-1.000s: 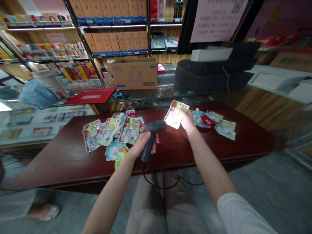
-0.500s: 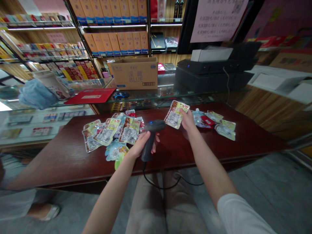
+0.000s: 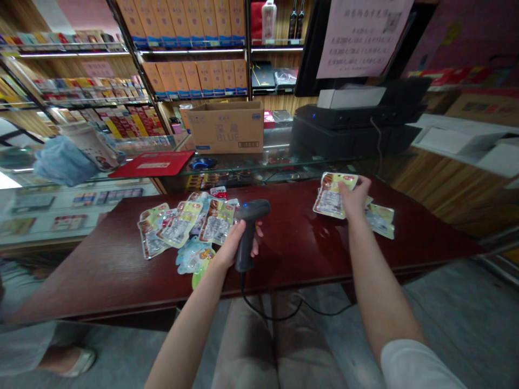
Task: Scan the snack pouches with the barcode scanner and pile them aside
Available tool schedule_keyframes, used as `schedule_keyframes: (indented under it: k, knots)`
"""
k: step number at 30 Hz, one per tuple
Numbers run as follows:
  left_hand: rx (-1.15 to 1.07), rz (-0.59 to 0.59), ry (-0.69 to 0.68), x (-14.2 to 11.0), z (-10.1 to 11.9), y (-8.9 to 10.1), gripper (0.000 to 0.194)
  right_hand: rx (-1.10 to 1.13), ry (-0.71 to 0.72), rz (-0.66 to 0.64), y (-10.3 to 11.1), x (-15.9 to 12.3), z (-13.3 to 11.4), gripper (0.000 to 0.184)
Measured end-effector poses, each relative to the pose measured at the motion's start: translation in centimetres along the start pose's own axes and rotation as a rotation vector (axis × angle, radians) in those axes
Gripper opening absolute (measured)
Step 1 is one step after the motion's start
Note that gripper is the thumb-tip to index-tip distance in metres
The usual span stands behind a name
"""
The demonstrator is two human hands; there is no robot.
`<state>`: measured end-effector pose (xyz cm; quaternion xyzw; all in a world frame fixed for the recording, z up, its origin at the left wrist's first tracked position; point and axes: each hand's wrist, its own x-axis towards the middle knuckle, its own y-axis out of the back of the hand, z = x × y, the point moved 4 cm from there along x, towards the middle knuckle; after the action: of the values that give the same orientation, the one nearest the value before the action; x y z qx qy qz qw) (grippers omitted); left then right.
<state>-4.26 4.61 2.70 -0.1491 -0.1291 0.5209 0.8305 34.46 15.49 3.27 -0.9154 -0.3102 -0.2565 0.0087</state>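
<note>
My left hand (image 3: 234,243) is wrapped round the handle of a black barcode scanner (image 3: 245,237), whose head points right above the desk. A cord runs down from its grip. My right hand (image 3: 354,199) pinches a snack packet (image 3: 330,195), silver with green and brown print, over the right part of the desk. Behind and below that hand lie more packets (image 3: 381,220), partly covered by it. Left of the scanner, a loose pile of similar packets (image 3: 181,222) overlaps, with a light-blue pouch (image 3: 193,256) at its near side.
The dark red wooden desk (image 3: 105,270) meets a glass counter. On the counter stand a cardboard box (image 3: 227,129), a red mat (image 3: 152,163), a mouse (image 3: 203,162) and a cup (image 3: 87,143) beside a blue cloth (image 3: 60,159). A black monitor (image 3: 310,48) rises at right. Someone's foot (image 3: 75,361) shows lower left.
My right hand has moved right with the snack packet, from beside the scanner to over the packets on the right. My left hand and the scanner have barely moved.
</note>
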Motion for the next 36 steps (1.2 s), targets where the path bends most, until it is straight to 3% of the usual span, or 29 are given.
schedule_keyframes:
  k: [3,6,10,13,22,26,31,36]
  knots:
    - [-0.006,0.0,0.0,-0.2,0.1,-0.2,0.071,-0.186,-0.045,0.006,3.1,1.8,1.5,0.056]
    - [-0.017,-0.01,-0.006,-0.3,0.2,-0.4,0.07,-0.328,-0.084,-0.032,4.8,2.5,2.7,0.046]
    - [-0.017,-0.009,-0.014,-0.3,0.3,-0.5,0.068,-0.557,-0.135,-0.13,5.0,2.1,3.8,0.038]
    - [-0.009,-0.004,-0.023,-0.3,0.3,-0.4,0.069,-0.712,-0.131,-0.131,5.0,1.4,4.0,0.038]
    - [0.044,0.03,-0.036,-0.3,0.4,-0.3,0.077,-0.842,-0.162,-0.193,4.6,-0.1,3.0,0.045]
    - [0.053,0.076,-0.07,0.0,0.5,0.5,0.076,-0.819,-0.025,-0.198,2.0,-2.9,-0.2,0.044]
    - [0.089,0.162,-0.092,-0.9,2.3,2.8,0.074,-0.601,0.26,-0.429,-4.7,-8.0,-4.6,0.033]
    - [0.118,0.309,-0.153,-3.1,5.1,6.0,0.081,-0.396,0.307,-0.644,-10.4,-13.0,-7.3,0.025]
